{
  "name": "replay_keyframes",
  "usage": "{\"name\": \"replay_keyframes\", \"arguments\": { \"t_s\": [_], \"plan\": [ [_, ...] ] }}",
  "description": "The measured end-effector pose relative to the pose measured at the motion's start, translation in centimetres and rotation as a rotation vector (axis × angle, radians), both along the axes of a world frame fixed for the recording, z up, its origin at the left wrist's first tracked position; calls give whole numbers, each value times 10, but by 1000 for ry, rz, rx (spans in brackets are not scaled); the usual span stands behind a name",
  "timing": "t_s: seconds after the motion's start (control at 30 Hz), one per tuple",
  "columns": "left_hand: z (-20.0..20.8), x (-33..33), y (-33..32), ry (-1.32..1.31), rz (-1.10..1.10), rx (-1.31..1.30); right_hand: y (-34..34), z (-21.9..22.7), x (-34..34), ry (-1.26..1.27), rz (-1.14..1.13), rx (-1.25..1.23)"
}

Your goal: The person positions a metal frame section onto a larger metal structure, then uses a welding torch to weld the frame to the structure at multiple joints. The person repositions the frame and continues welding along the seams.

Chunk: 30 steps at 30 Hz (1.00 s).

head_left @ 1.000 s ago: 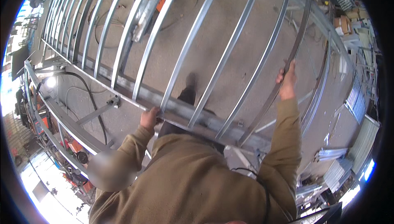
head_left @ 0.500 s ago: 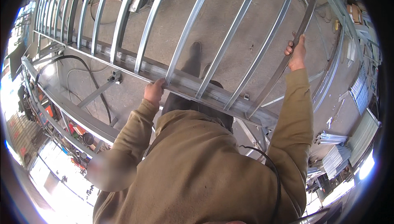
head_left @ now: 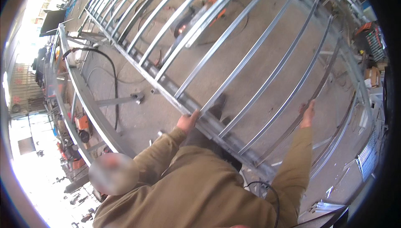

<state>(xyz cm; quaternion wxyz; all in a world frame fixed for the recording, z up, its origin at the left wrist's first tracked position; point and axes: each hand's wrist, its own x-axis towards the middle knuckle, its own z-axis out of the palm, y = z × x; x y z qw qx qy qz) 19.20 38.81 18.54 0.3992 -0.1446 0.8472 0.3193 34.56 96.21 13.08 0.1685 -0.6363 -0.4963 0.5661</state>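
Observation:
A large metal railing panel with several slim silvery bars (head_left: pixel 241 66) stretches across the view. Its bottom rail (head_left: pixel 140 68) slants from the upper left down to my waist. My left hand (head_left: pixel 188 122) is closed over the edge of this rail, close to the foot of one bar. Out to the right, my right hand (head_left: pixel 308 113) wraps around a darker brown end bar (head_left: pixel 328 71); some of its fingers are hidden behind the bar. My shoes and legs show partly beneath the panel.
Beyond the bars an orange-and-grey machine (head_left: pixel 196 23) lies on the floor among cables. At left stands a grey steel frame (head_left: pixel 83 90), with a black hose (head_left: pixel 115 82) looping beside it. A blue-white grating (head_left: pixel 367 155) and cardboard boxes (head_left: pixel 371 77) are at far right.
The view has swung, so the panel slants more steeply and more of the orange machine shows. Both hands sit lower in the picture and keep their holds on the panel.

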Motion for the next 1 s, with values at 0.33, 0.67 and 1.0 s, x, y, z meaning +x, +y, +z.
{"name": "replay_keyframes", "arguments": {
  "t_s": [0.33, 0.67, 1.0],
  "plan": [
    [3, 77, -55, -87, 10, 137, -74, 20, 52, -224, 404, 468],
    [39, 88, -100, -86, -121, 91, -232, 101, 75, -187, 529, 751],
    [40, 26, -233, 213, 178, 3, -422, 143, -29, 118, 889, 350]
  ]
}}
